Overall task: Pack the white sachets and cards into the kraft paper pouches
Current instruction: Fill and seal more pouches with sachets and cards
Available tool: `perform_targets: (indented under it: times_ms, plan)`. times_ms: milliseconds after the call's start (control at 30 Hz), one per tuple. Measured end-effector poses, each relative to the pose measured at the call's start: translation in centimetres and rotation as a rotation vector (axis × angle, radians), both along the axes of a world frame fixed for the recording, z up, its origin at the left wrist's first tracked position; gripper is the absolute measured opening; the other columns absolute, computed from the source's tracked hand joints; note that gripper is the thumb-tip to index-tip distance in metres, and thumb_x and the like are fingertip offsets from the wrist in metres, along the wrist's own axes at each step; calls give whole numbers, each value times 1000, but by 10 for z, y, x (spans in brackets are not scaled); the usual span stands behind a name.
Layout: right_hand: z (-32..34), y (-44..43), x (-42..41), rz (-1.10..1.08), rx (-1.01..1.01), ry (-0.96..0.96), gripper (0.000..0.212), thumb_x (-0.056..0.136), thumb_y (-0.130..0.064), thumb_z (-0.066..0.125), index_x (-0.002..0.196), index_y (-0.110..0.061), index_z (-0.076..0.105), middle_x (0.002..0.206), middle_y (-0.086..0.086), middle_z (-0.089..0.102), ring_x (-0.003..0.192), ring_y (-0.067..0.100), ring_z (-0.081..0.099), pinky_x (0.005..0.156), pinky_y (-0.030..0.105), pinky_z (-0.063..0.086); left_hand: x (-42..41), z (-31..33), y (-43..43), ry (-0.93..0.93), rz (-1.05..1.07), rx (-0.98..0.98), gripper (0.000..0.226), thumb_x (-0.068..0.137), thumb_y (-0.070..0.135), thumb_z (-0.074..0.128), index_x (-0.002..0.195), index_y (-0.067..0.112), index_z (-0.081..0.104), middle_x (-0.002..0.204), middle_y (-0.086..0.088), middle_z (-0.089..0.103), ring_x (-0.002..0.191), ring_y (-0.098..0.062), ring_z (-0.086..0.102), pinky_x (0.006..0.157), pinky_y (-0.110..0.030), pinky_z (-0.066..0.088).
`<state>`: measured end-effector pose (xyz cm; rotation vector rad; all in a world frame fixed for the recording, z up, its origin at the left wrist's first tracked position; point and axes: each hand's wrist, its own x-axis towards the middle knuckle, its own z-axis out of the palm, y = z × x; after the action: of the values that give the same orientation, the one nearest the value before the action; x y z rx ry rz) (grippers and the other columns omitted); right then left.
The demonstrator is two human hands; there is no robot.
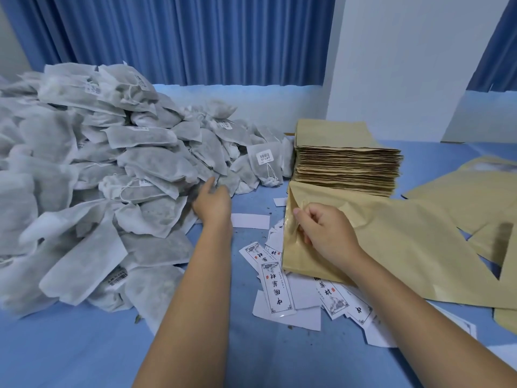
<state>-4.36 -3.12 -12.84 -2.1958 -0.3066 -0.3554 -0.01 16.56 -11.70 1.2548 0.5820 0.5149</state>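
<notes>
A large heap of white sachets point(92, 175) covers the left of the blue table. My left hand point(211, 201) reaches into the heap's right edge, fingers extended, touching a sachet; whether it holds one is hidden. My right hand point(326, 231) pinches the open mouth of a kraft paper pouch point(391, 242) lying flat at centre right. Printed cards point(277, 288) lie scattered in front of and partly under that pouch. Behind the pouch stands a tall stack of kraft pouches point(347, 166).
More kraft pouches point(470, 197) lie spread at the right. A white board point(397, 65) leans at the back right, with blue curtains point(181, 37) behind the table. Blue tabletop point(84, 354) shows in the near left foreground.
</notes>
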Motion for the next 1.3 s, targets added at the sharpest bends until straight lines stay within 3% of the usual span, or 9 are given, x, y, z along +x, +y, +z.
perform_targets:
  times_ms: [67, 200, 333, 467, 633, 700, 867, 967, 1300]
  plan:
    - [-1, 0, -1, -11, -8, -5, 43, 96, -36, 53, 63, -9, 51, 56, 3, 62, 57, 21, 56, 64, 42, 49, 1, -1, 3, -21, -19, 1, 50, 90, 5, 51, 138, 19, 53, 93, 13, 57, 65, 2, 46, 48, -1, 37]
    - [-3, -1, -2, -18, -5, -11, 44, 97, -37, 53, 65, -8, 51, 57, 6, 61, 58, 23, 56, 63, 42, 48, 8, 1, 9, -27, -116, -14, 55, 93, 12, 49, 147, 16, 39, 145, 1, 45, 120, -16, 52, 92, -21, 40]
    - [-3, -2, -4, -16, 11, -22, 44, 96, -37, 53, 64, -7, 49, 57, 8, 61, 59, 25, 55, 64, 43, 49, 12, 3, 7, -50, -148, -18, 54, 97, 21, 43, 150, 28, 31, 137, 15, 34, 100, 3, 51, 81, -17, 43]
    - [-2, -1, -5, -13, 21, -34, 45, 96, -37, 53, 63, -8, 46, 59, 13, 59, 61, 30, 55, 65, 46, 49, 18, 2, 14, 0, -171, -73, 52, 94, 28, 52, 144, 21, 43, 145, -2, 47, 129, -18, 49, 103, -34, 41]
    - [-2, -1, -5, -6, 24, -49, 45, 97, -36, 53, 65, -6, 47, 59, 13, 59, 61, 30, 54, 65, 46, 49, 13, -1, 13, -8, -66, -66, 40, 90, 26, 59, 127, 10, 61, 122, -3, 65, 110, -17, 60, 94, -30, 45]
    - [-3, -1, -5, -3, 24, -54, 45, 97, -36, 53, 64, -6, 47, 59, 13, 59, 61, 30, 54, 64, 46, 49, 11, -3, 8, -6, -14, 13, 24, 87, 28, 61, 97, 8, 70, 86, 0, 65, 78, -14, 58, 78, -32, 48]
    - [-4, -1, -5, 7, 18, -74, 44, 96, -36, 53, 64, -7, 46, 57, 10, 58, 59, 26, 53, 63, 44, 47, 1, -3, -7, 5, 76, 194, 52, 81, 34, 71, 47, 18, 36, 41, 9, 33, 43, -12, 29, 45, -27, 31]
    - [-4, -2, -6, 16, 32, -82, 45, 97, -35, 54, 64, -6, 46, 57, 11, 58, 59, 27, 53, 63, 43, 46, -3, 2, -12, 10, -24, 194, 57, 75, 40, 77, 47, 20, 31, 35, 12, 29, 34, -7, 26, 36, -19, 23]
    - [2, -10, -11, 78, 336, -43, 46, 98, -21, 56, 56, -6, 44, 45, 3, 53, 40, 9, 44, 51, 20, 39, -7, 10, -12, 48, -178, 144, 21, 73, -1, 55, 63, 14, 45, 62, -4, 43, 64, -18, 42, 59, -29, 41]
